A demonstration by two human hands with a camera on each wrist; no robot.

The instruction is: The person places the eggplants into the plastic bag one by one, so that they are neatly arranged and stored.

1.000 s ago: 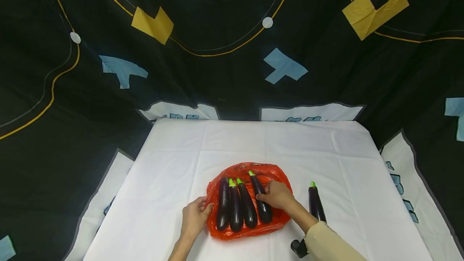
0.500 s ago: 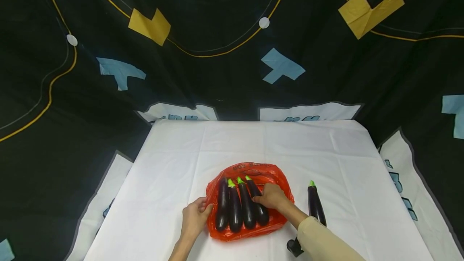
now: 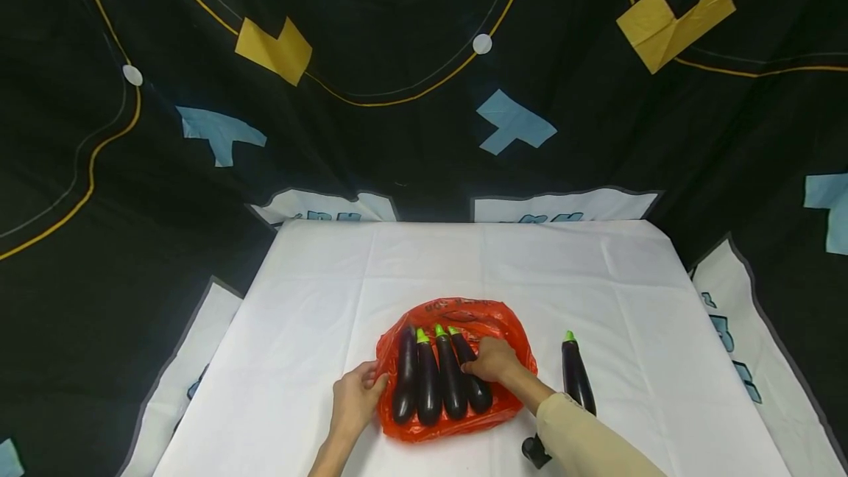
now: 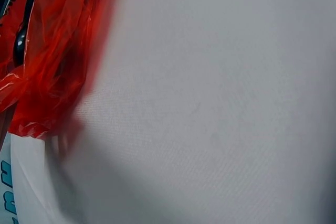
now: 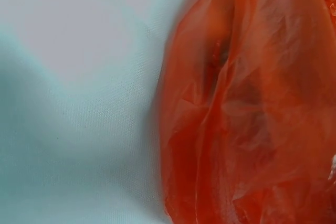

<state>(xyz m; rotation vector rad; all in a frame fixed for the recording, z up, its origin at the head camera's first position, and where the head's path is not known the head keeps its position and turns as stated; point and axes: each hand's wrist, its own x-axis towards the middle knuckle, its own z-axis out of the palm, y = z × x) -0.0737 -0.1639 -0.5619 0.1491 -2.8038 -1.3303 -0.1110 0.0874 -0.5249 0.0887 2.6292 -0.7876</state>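
A red plastic bag lies spread with its mouth upward on the white-covered table, and several dark eggplants with green stems rest side by side in it. My left hand pinches the bag's left edge. Inside the bag, my right hand grips the rightmost eggplant, which lies against its neighbour; the fingertips are partly hidden. Red plastic fills the upper left of the left wrist view, a dark glossy eggplant showing behind its edge. The right wrist view shows mostly the bag's outer side.
Another eggplant lies on the table right of the bag, its lower part behind the right sleeve. A black object with a rounded end pokes out beside that sleeve. A black patterned cloth hangs behind the white table cover.
My right hand has shifted slightly left, bringing the rightmost eggplant from a tilted position apart to beside the others. The left hand has stayed at the bag's edge.
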